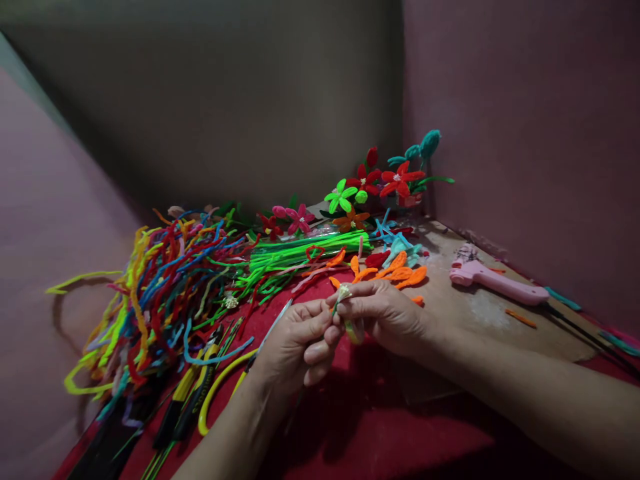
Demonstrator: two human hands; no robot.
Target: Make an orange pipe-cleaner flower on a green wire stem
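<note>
A small bunch of pale flower stamens (344,292) on a green stem stands between my hands. My left hand (303,337) is closed, pinching the stem just below the stamens. My right hand (390,313) closes on the same spot from the right, thumb and forefinger at the base of the bunch. A translucent yellowish tape roll (355,331) hangs under the right fingers; how it is gripped is partly hidden. Just beyond lie orange pipe-cleaner petals (397,270). Scissors with yellow handles (213,393) lie by my left wrist, partly covered by it.
Left, a tangled heap of coloured pipe cleaners (150,300) spreads beside black-and-yellow pliers (193,393). A bundle of green pipe cleaners (310,250) lies behind my hands. Finished flowers (397,179) stand by the wall. A pink glue gun (495,280) rests on a board (450,247) at right.
</note>
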